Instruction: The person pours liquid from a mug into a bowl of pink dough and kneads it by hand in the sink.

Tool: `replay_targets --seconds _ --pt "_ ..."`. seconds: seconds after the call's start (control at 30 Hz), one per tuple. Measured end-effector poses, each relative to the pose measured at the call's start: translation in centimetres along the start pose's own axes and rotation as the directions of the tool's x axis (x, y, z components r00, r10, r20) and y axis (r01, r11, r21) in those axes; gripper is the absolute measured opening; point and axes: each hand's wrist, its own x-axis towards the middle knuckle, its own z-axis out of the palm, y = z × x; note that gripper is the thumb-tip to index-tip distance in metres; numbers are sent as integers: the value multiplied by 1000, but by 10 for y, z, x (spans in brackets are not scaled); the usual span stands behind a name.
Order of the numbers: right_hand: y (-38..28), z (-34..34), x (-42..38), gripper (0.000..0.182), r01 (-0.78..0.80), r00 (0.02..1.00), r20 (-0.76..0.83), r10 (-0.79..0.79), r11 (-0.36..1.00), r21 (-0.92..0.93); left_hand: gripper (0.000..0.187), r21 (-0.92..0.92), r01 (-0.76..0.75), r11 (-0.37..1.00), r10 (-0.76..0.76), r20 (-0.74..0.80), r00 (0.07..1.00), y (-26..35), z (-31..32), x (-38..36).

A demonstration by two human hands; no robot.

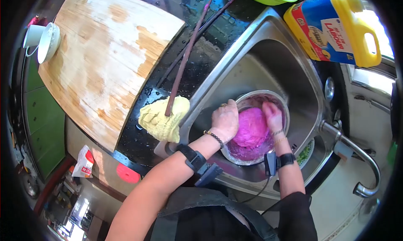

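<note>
A round metal bowl [287, 115] sits in the steel sink, holding a lump of bright pink dough [252, 130]. Pink smears coat the bowl's inner wall. My left hand [225, 120] grips the bowl's left rim, its fingers bent over the edge. Inside the bowl, my right hand [273, 116] presses against the dough's right side with its fingers curled together. Its fingertips are slightly blurred and partly hidden.
A wooden board [100, 56] lies left, with white cups [49, 43] on its edge. Chopsticks [184, 65] rest on a yellow cloth [163, 117]. A yellow detergent jug [331, 29] stands behind the sink [235, 77]; the faucet [357, 146] is right, near a bowl of chopped greens [305, 153].
</note>
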Motion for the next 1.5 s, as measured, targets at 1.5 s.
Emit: replay_targets --seconds 1.5 --pt "-26 77 -87 15 251 903 306 302 208 -945 19 -27 -8 1000 8 9 1000 -2 2 1"
